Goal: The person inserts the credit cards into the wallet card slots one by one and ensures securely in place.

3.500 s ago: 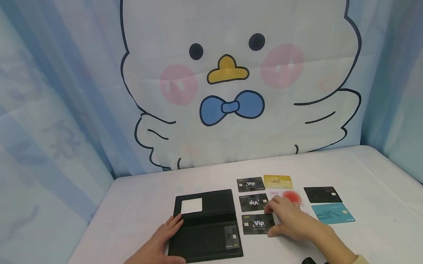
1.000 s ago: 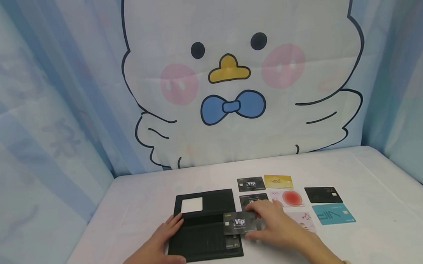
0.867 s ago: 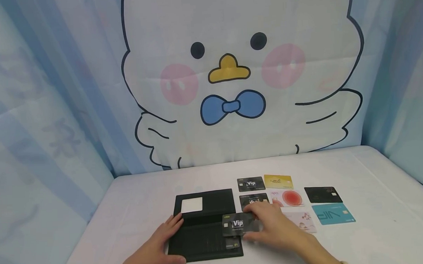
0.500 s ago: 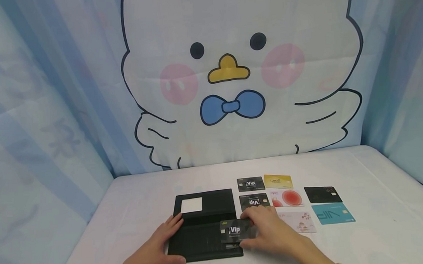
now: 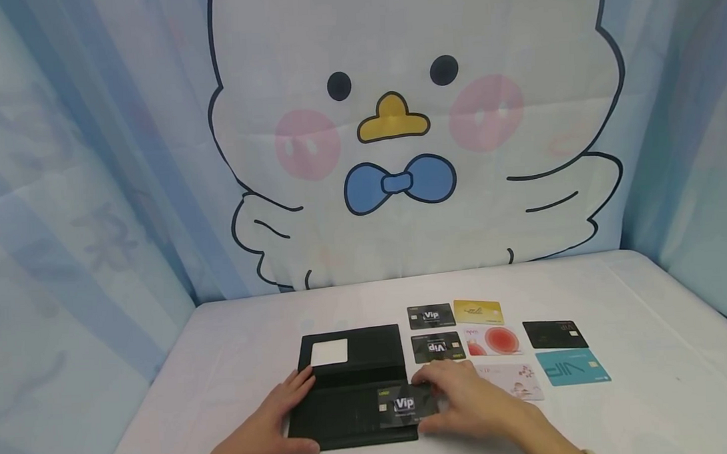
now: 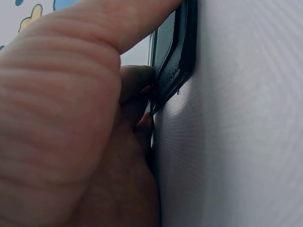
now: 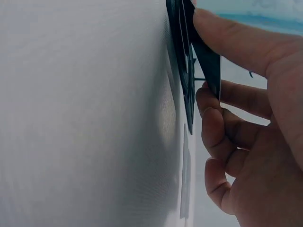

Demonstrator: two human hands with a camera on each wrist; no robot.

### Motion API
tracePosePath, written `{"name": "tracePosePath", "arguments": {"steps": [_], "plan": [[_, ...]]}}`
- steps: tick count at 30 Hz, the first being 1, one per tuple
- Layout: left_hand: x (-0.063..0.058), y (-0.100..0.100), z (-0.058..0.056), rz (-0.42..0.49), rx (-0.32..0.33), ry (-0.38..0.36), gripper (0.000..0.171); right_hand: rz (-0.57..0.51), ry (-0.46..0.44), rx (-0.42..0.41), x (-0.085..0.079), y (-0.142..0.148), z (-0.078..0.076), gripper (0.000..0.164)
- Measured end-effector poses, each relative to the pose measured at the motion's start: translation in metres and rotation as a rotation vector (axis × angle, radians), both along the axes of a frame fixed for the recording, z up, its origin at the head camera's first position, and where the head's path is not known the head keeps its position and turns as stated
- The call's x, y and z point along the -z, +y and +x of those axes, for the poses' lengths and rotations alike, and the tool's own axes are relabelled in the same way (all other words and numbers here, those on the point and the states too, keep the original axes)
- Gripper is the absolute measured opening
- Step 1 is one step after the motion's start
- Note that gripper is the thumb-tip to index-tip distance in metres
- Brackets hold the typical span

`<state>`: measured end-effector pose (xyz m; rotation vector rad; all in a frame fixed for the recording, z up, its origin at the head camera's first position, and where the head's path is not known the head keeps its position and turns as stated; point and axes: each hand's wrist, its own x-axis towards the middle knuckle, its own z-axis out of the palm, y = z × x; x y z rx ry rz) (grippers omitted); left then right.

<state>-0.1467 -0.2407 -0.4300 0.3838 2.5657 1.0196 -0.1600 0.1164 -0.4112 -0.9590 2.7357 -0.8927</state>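
A black wallet (image 5: pixel 346 414) lies unfolded on the table, its lower half nearest me. My left hand (image 5: pixel 268 424) rests at its left side, fingers extended along the edge and thumb at the near left corner. In the left wrist view the thumb (image 6: pixel 137 19) lies against the dark wallet edge. With my right hand (image 5: pixel 466 400) I pinch a black Vip card (image 5: pixel 400 406) by its right end, tilted over the wallet's lower right part. The right wrist view shows the card (image 7: pixel 208 66) between thumb and fingers. Whether its lower edge sits in a slot cannot be seen.
Two black Vip cards (image 5: pixel 431 316), a gold card (image 5: pixel 478 312), a red-circle card (image 5: pixel 494 341) and a pale pink card (image 5: pixel 516 382) lie right of the wallet. Farther right are a black card (image 5: pixel 555 334) and a blue card (image 5: pixel 573 368). A white square (image 5: pixel 329 352) marks the wallet's upper half.
My right hand picked up the nearest black Vip card from the table, carried it left over the wallet and lowered it, covering the card there. The left hand stays put.
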Motion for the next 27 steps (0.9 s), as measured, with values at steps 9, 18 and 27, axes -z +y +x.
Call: {"name": "tracePosePath", "arguments": {"steps": [9, 18, 27], "plan": [[0.001, -0.001, -0.001, -0.01, 0.001, 0.003, 0.099, 0.035, 0.042, 0.002, 0.005, -0.006, 0.004, 0.057], [0.002, 0.001, -0.001, -0.001, 0.014, -0.004, 0.099, 0.017, -0.095, 0.054, 0.0, 0.003, -0.001, 0.053], [0.002, 0.0, -0.002, 0.005, 0.0, 0.004, 0.1, 0.007, -0.04, 0.024, -0.001, 0.003, -0.002, 0.049]]}}
